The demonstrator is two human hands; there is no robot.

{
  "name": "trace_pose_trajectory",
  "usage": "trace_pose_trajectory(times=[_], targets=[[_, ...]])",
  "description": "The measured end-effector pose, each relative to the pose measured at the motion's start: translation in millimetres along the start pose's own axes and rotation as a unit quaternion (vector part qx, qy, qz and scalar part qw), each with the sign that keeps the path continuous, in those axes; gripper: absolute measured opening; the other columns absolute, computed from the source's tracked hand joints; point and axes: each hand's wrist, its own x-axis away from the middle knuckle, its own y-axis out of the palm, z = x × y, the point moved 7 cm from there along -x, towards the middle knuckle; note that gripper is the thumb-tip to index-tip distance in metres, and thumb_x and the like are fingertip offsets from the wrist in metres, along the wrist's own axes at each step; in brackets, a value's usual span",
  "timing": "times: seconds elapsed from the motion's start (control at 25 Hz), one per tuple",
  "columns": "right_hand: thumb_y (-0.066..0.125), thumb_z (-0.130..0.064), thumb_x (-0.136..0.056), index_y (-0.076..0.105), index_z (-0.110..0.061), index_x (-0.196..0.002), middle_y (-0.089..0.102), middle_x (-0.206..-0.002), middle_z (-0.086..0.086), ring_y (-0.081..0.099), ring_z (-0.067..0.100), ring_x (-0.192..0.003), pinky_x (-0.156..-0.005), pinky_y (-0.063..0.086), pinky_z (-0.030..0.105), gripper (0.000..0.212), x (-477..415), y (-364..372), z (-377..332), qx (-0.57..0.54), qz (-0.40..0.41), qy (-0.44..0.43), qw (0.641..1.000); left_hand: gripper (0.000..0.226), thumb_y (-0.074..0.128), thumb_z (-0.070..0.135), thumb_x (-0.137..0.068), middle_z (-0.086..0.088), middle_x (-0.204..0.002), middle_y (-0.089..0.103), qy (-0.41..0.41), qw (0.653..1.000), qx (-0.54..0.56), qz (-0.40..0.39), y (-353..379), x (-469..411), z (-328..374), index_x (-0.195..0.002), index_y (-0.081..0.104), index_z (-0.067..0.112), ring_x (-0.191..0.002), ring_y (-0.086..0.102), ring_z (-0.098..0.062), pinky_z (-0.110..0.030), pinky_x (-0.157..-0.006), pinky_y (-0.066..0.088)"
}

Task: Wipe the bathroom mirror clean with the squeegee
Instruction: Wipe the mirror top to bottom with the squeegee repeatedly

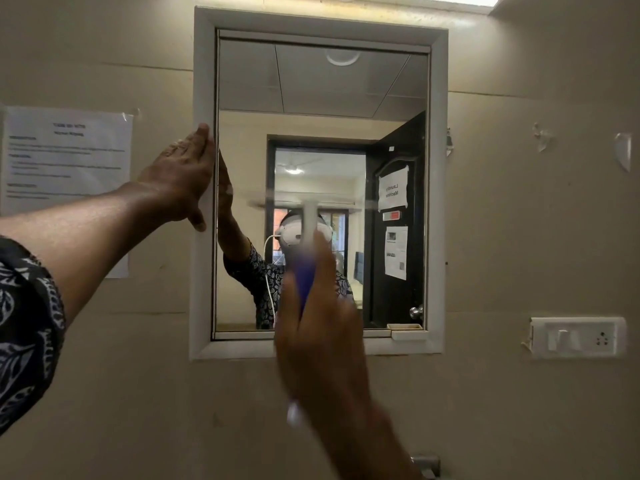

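The mirror [346, 98] hangs on the beige wall in a white frame [202, 81]. My left hand [183, 174] lies flat against the frame's left side, fingers pointing up. My right hand [318, 323] grips the blue handle of a squeegee [308, 220], whose white neck and blade are blurred against the glass near the mirror's middle. The blade lies horizontal at about mid-height. The glass reflects a person, an open dark door and a ceiling.
A printed paper notice [69, 157] is taped to the wall on the left. A white switch and socket plate [578, 337] sits at the lower right. A small white catch [408, 332] juts from the mirror's bottom right. A metal fitting [427, 465] shows at the bottom edge.
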Motion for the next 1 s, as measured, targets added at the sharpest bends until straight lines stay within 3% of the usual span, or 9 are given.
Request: trace_pose_trajectory(times=[0.12, 0.24, 0.44, 0.56, 0.72, 0.88, 1.0], targets=[[0.042, -0.025, -0.097, 0.02, -0.017, -0.143, 0.044, -0.065, -0.01, 0.052, 0.004, -0.048, -0.043, 0.048, 0.01, 0.052, -90, -39, -12, -0.03, 0.099, -0.06, 0.993, 0.137, 0.087, 0.018, -0.056, -0.012, -0.155, -0.018, 0.004, 1.0, -0.001, -0.004, 6, -4, 0, -0.147, -0.015, 0.005, -0.144, -0.012, -0.024, -0.03, -0.114, -0.003], [0.044, -0.013, -0.096, 0.026, -0.008, -0.14, 0.042, -0.065, -0.009, 0.05, 0.005, -0.048, -0.042, 0.046, 0.015, 0.047, -156, -60, -27, 0.004, 0.12, -0.101, 0.988, 0.137, 0.087, 0.018, -0.056, -0.012, -0.155, -0.019, 0.013, 1.0, -0.013, -0.004, 4, -3, 3, -0.146, -0.016, 0.004, -0.144, -0.012, -0.024, -0.031, -0.115, -0.002], [0.043, -0.014, -0.096, 0.027, -0.01, -0.139, 0.044, -0.064, -0.01, 0.05, 0.004, -0.054, -0.051, 0.047, 0.021, 0.046, -202, -67, -21, 0.046, 0.119, -0.11, 0.986, 0.139, 0.087, 0.022, -0.055, -0.013, -0.155, -0.02, 0.015, 1.0, -0.013, -0.005, 4, -3, 2, -0.146, -0.016, 0.004, -0.144, -0.012, -0.024, -0.031, -0.115, -0.002], [0.041, -0.015, -0.096, 0.023, -0.011, -0.14, 0.047, -0.068, -0.006, 0.056, 0.013, -0.061, -0.056, 0.05, 0.026, 0.047, -211, -67, -17, 0.063, 0.102, -0.104, 0.987, 0.139, 0.087, 0.023, -0.056, -0.012, -0.155, -0.021, 0.014, 1.0, -0.011, -0.002, 5, -4, 0, -0.146, -0.016, 0.005, -0.144, -0.013, -0.024, -0.032, -0.116, -0.001], [0.039, -0.018, -0.096, 0.021, -0.017, -0.139, 0.047, -0.071, -0.004, 0.05, 0.008, -0.058, -0.047, 0.04, 0.019, 0.046, -222, -67, -18, 0.094, 0.081, -0.081, 0.989, 0.139, 0.087, 0.022, -0.056, -0.011, -0.155, -0.02, 0.015, 1.0, -0.013, 0.004, 6, -3, 1, -0.146, -0.017, 0.006, -0.144, -0.013, -0.025, -0.033, -0.117, 0.0], [0.038, -0.021, -0.095, 0.026, -0.019, -0.132, 0.044, -0.071, -0.004, 0.049, 0.01, -0.061, -0.049, 0.041, 0.021, 0.039, -229, -78, -30, 0.124, 0.069, -0.058, 0.988, 0.14, 0.087, 0.023, -0.055, -0.011, -0.155, -0.021, 0.01, 1.0, -0.014, 0.001, 5, -3, 2, -0.146, -0.016, 0.006, -0.144, -0.012, -0.024, -0.033, -0.116, 0.0], [0.039, -0.018, -0.092, 0.029, -0.019, -0.131, 0.041, -0.07, -0.003, 0.045, 0.011, -0.062, -0.046, 0.031, 0.022, 0.04, -238, -86, -43, 0.194, 0.078, -0.036, 0.977, 0.14, 0.088, 0.022, -0.054, -0.011, -0.155, -0.021, 0.007, 1.0, -0.019, 0.0, 5, -4, 2, -0.146, -0.017, 0.006, -0.144, -0.011, -0.025, -0.035, -0.117, 0.002]])
